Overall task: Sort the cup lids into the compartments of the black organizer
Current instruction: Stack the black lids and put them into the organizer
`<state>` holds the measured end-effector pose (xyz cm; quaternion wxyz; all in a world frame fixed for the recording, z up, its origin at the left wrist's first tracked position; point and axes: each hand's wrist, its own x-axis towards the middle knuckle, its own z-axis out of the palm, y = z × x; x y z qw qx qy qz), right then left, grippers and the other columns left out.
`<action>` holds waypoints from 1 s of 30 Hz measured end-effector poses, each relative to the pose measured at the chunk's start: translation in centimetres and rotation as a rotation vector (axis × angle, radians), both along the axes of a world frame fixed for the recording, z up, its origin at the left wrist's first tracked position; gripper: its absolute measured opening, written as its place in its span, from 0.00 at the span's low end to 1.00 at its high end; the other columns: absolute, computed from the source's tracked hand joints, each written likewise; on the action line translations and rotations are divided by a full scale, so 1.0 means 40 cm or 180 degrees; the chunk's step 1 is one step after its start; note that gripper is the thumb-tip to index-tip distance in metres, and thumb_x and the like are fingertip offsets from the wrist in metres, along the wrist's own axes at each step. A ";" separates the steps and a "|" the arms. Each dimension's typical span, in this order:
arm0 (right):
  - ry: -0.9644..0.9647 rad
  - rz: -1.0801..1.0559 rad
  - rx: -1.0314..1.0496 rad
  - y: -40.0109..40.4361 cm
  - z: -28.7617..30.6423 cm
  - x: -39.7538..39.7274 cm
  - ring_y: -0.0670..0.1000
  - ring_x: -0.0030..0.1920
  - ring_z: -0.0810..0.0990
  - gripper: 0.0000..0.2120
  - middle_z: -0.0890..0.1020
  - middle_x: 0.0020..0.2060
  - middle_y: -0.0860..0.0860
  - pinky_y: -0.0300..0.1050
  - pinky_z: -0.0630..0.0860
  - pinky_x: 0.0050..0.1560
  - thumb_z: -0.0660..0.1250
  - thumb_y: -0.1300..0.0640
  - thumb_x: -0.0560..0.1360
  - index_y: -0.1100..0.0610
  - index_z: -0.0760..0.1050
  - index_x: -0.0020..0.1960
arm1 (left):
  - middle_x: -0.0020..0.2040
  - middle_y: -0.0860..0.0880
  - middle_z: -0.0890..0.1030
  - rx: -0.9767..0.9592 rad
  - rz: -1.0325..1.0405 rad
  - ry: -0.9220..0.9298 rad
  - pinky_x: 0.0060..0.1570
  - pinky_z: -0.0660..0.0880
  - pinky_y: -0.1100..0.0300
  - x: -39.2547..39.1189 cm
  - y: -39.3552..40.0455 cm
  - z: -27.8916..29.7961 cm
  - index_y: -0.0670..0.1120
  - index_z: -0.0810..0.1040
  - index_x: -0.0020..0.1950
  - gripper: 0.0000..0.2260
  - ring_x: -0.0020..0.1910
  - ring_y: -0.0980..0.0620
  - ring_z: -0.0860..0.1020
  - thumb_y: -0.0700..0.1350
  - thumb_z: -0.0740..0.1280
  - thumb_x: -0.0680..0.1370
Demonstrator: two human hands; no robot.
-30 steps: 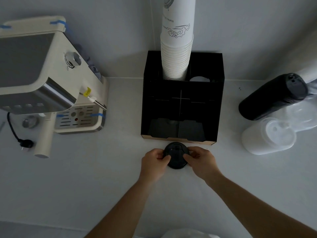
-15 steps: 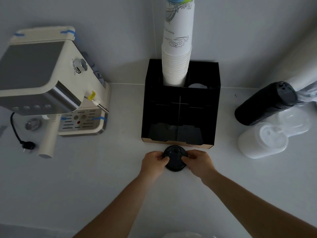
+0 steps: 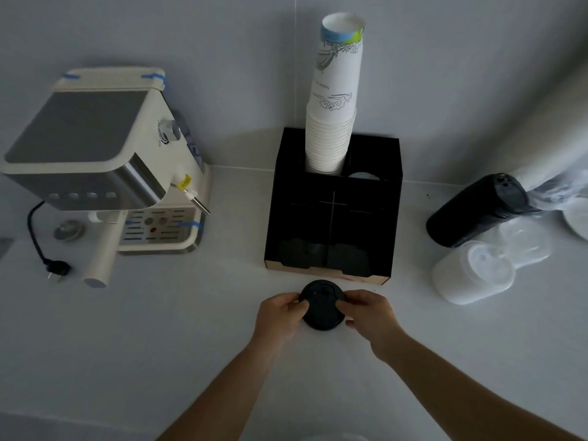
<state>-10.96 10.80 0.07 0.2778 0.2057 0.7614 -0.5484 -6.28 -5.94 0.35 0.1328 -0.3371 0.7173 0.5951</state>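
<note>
A stack of black cup lids (image 3: pixel 322 308) sits on the white counter just in front of the black organizer (image 3: pixel 334 224). My left hand (image 3: pixel 278 316) grips its left side and my right hand (image 3: pixel 369 313) grips its right side. The organizer's front compartments look dark, and their contents are hard to make out. A tall stack of white paper cups (image 3: pixel 332 122) stands in its back left compartment, and a white lid (image 3: pixel 363 176) shows in the back right one.
An espresso machine (image 3: pixel 105 167) stands at the left with its cord and plug (image 3: pixel 55 268) on the counter. At the right lie a sleeve of black lids (image 3: pixel 477 214), a stack of white lids (image 3: pixel 471 275) and clear plastic wrapping (image 3: pixel 525 237).
Both hands keep their hold on the black lids in the same spot. The view has tilted upward, showing more of the cup stack and wall.
</note>
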 end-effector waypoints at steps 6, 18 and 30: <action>0.0071 0.0088 -0.0042 -0.007 0.039 0.008 0.54 0.46 0.83 0.11 0.83 0.48 0.50 0.52 0.82 0.54 0.75 0.61 0.71 0.52 0.80 0.52 | 0.39 0.54 0.83 -0.0096 0.0139 0.0187 0.42 0.74 0.64 0.023 -0.007 0.027 0.43 0.84 0.52 0.08 0.38 0.57 0.79 0.42 0.70 0.74; 0.0758 0.0612 0.0161 -0.028 0.120 -0.032 0.52 0.44 0.83 0.09 0.83 0.47 0.49 0.49 0.82 0.50 0.72 0.58 0.74 0.50 0.80 0.54 | 0.43 0.50 0.83 0.0399 0.0682 0.0528 0.44 0.76 0.61 0.013 -0.019 0.086 0.49 0.80 0.53 0.09 0.42 0.54 0.80 0.43 0.72 0.73; 0.1014 0.1336 0.0450 -0.120 0.198 -0.194 0.52 0.47 0.83 0.08 0.84 0.45 0.50 0.49 0.81 0.52 0.72 0.61 0.73 0.50 0.79 0.49 | 0.41 0.50 0.83 0.0365 0.1175 0.0779 0.50 0.79 0.51 -0.057 -0.044 0.124 0.53 0.79 0.49 0.08 0.42 0.52 0.81 0.40 0.70 0.74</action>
